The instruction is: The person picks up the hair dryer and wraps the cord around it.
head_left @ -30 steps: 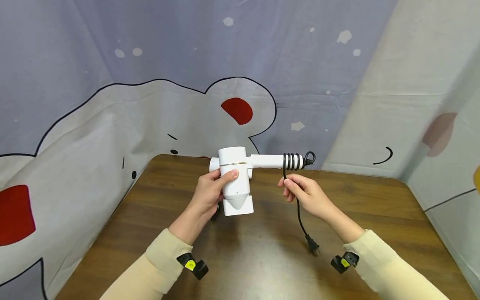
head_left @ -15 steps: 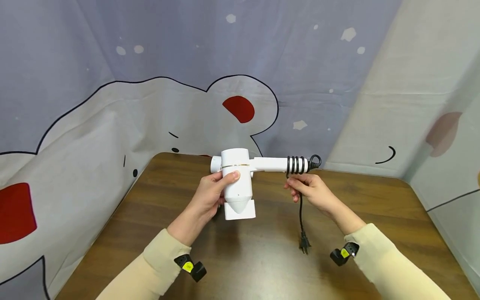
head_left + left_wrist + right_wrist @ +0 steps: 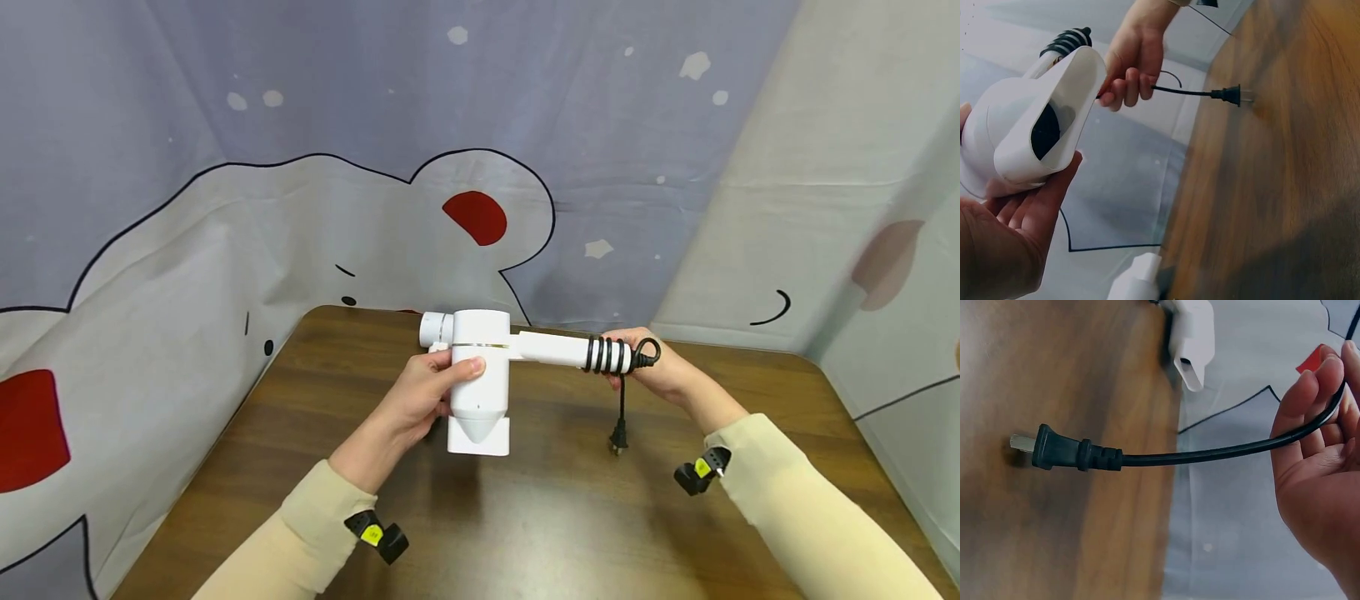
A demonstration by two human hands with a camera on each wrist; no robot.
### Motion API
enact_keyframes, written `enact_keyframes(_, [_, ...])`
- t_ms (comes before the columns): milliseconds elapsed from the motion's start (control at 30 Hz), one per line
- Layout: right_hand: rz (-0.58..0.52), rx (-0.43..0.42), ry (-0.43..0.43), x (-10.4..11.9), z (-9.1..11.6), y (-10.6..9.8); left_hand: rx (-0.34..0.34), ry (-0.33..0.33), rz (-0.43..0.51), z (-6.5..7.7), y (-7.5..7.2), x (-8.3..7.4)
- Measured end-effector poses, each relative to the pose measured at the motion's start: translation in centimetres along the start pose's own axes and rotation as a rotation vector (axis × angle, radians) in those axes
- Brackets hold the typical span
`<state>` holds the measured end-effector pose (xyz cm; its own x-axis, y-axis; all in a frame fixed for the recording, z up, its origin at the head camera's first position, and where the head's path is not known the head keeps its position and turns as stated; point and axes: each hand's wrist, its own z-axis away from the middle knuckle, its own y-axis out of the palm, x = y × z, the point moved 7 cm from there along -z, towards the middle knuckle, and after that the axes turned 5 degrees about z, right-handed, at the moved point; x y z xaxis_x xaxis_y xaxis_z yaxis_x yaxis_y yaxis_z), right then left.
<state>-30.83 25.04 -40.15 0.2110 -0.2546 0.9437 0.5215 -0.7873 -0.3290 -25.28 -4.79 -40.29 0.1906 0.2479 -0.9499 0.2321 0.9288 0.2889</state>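
In the head view a white hair dryer [image 3: 480,379] is held above the table, its handle [image 3: 551,347] pointing right. My left hand [image 3: 416,396] grips the barrel, thumb on the near side. A black power cord [image 3: 1210,453] is wound several times round the handle's end. Behind that end is my right hand [image 3: 675,373], partly hidden; its fingers hold the cord's free length, as the left wrist view also shows. From there the two-pin plug [image 3: 618,435] hangs over the table. The flat nozzle [image 3: 1088,69] faces the left wrist camera.
A smaller white object [image 3: 433,330] with a round end sits on the wooden table [image 3: 555,517] behind the dryer, mostly hidden. A patterned cloth [image 3: 360,225] hangs along the table's back and sides. Each wrist carries a black camera strap.
The hair dryer has shifted slightly right and nearer, its handle tilting down. My right hand has gone from below the handle to behind its end, carrying the cord, and the plug hangs higher.
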Motion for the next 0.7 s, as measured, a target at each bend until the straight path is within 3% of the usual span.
enact_keyframes(367, [0.319, 0.057, 0.175, 2.3, -1.4, -1.1, 0.065, -0.005, -0.1, -0.2, -0.5, 0.4])
enact_keyframes(500, [0.388, 0.116, 0.177, 3.5, -2.2, -0.7, 0.068, 0.002, -0.162, -0.4, -0.9, 0.7])
enact_keyframes(700, [0.58, 0.167, 0.126, 5.5, -3.3, 0.4, 0.058, 0.037, -0.232, -0.5, -1.3, 0.8])
